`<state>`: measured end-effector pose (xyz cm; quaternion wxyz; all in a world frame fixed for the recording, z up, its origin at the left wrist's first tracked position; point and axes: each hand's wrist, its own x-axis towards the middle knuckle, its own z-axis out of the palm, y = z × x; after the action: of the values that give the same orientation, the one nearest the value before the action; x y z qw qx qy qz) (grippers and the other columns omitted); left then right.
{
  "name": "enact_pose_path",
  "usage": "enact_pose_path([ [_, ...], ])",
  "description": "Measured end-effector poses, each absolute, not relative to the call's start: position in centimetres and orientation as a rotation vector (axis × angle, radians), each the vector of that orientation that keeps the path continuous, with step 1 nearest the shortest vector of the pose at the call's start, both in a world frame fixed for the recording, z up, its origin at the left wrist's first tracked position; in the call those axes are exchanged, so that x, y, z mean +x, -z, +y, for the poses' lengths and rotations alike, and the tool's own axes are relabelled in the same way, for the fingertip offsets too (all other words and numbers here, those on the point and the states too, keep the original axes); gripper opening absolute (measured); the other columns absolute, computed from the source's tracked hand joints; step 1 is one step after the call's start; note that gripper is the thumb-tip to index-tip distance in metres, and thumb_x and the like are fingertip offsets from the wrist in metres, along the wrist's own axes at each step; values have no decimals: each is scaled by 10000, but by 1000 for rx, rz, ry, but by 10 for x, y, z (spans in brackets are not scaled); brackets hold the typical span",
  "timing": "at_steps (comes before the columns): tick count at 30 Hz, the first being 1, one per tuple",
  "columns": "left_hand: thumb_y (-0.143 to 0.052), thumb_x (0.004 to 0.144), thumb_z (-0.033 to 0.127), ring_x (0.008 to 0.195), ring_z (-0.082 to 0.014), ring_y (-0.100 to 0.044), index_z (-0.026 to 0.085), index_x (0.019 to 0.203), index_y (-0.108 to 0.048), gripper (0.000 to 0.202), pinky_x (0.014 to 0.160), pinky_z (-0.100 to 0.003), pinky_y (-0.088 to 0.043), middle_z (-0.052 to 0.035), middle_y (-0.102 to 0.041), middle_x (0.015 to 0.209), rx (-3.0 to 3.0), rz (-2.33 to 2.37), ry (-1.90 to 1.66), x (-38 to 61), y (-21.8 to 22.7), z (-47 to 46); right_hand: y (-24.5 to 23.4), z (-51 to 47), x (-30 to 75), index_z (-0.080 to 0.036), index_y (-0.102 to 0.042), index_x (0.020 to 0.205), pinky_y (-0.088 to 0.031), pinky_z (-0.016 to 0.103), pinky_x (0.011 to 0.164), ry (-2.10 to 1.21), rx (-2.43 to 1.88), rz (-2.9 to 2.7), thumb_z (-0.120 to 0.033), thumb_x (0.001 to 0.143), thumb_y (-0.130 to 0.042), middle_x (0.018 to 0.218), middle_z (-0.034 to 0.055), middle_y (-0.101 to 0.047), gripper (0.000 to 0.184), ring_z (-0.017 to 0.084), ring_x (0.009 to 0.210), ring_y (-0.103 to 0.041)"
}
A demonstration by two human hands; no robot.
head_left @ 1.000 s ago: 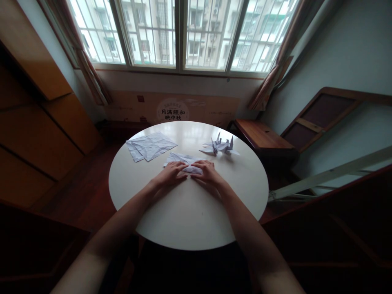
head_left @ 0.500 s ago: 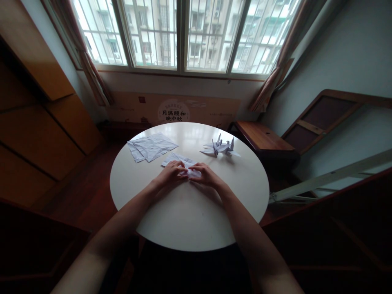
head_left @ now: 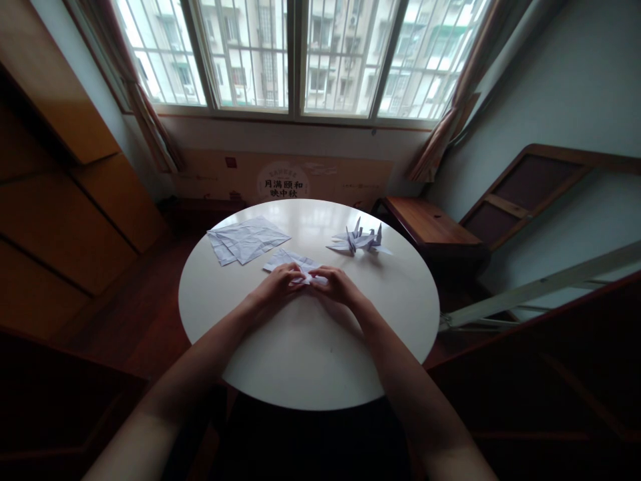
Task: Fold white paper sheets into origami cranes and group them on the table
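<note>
A creased sheet of white paper (head_left: 289, 259) lies near the middle of the round table, its near part between my two hands. My left hand (head_left: 284, 282) pinches the paper from the left, thumb and fingers close together. From the right, my right hand (head_left: 332, 282) pinches it too, with bent fingers. The fingertips nearly meet, and they cover much of the part being held. Beyond my right hand stand folded paper cranes (head_left: 356, 240) with pointed wings. Several creased paper sheets (head_left: 255, 239) lie overlapping beyond my left hand.
The round white table (head_left: 300, 361) bears all the paper. Behind it on the right is a low wooden bench (head_left: 425, 224). A printed cardboard panel (head_left: 345, 175) stands under the window (head_left: 295, 60). Wooden cabinets (head_left: 85, 220) are at the left.
My fingers have closed in on the paper, and less of it shows beside my right hand. The cranes and loose sheets have stayed in place.
</note>
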<state>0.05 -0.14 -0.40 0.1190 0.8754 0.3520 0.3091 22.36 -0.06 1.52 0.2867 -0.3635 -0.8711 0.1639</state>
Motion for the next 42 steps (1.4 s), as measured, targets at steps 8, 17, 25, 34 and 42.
enact_pose_path([
  [8,-543,912,278,814,-161,-620,198,937,-728,204,716,-265,-494,-73,-643,938,2394,989,-926,-1,1,-5,-2,15,234,-188,-730,999,-494,334,851,-518,-1047,-2254,-175,793,-644,981,93,-712,223,216,903,-655],
  [17,-528,891,160,932,-151,-611,241,1245,-589,369,828,-289,-502,-80,-575,1142,2466,1038,-992,0,11,3,-1,14,232,-210,-594,1233,-467,363,856,-291,-1395,-2142,-209,819,-629,1009,93,-631,415,227,931,-594],
  [25,-655,841,319,1000,-240,-589,241,1145,-672,314,887,-367,-471,-77,-664,1035,2635,1176,-797,0,3,-1,3,12,232,-233,-709,1042,-463,396,918,-287,-1214,-2253,-324,746,-757,1088,91,-571,313,228,996,-575],
  [34,-512,932,299,815,-211,-598,219,918,-726,229,783,-353,-462,-76,-642,845,2694,1323,-831,6,-11,-6,-14,7,228,-237,-691,1085,-436,460,970,-124,-1095,-2108,-321,893,-576,1058,99,-609,239,266,1041,-548],
  [42,-573,871,386,672,-124,-601,245,1387,-351,579,632,-255,-523,0,-601,817,1528,1262,-1686,11,-29,-3,-26,-5,223,-249,-337,1446,-399,494,1026,31,-1131,-1736,-408,929,-457,1308,148,-382,554,293,1241,-413],
])
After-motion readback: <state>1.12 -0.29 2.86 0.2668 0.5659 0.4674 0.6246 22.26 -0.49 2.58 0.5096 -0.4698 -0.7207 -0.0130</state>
